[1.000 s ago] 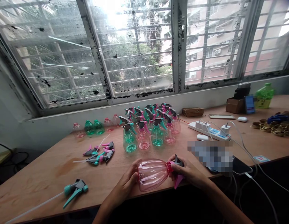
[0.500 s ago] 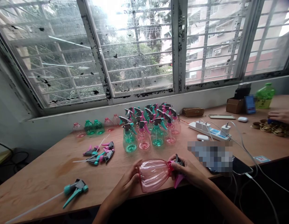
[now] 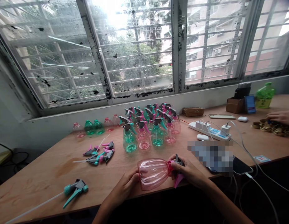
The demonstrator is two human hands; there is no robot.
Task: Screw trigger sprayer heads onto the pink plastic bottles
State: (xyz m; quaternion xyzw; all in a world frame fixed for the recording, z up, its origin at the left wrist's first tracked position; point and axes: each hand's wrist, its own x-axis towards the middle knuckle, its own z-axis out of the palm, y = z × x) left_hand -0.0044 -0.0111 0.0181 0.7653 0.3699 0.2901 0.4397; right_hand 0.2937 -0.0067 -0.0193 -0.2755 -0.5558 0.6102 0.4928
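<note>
A clear pink spray bottle (image 3: 153,174) lies sideways between my two hands at the table's front edge. My left hand (image 3: 128,183) grips its base end. At the neck, my right hand (image 3: 185,171) is closed around the grey and pink spray head (image 3: 179,179), which sits on the bottle's mouth; some fingers are hidden behind it. Beyond my hands stands a cluster of green and pink spray bottles (image 3: 144,137) with heads fitted. Loose spray heads (image 3: 100,155) lie in a pile to the left. Nearer me is a teal and grey spray head (image 3: 76,188) with a long tube.
Several headless bottles (image 3: 97,127) line the wall at the back left. On the right are a power strip (image 3: 210,130) with white cables, a phone (image 3: 241,165), a small cardboard box (image 3: 234,105) and a green jug (image 3: 264,95). Another person's hand (image 3: 281,117) rests over brass-coloured rings (image 3: 278,128).
The pink bottle has turned slightly in my hands, which stay in nearly the same place. At the far right the other person's hand has shifted a little.
</note>
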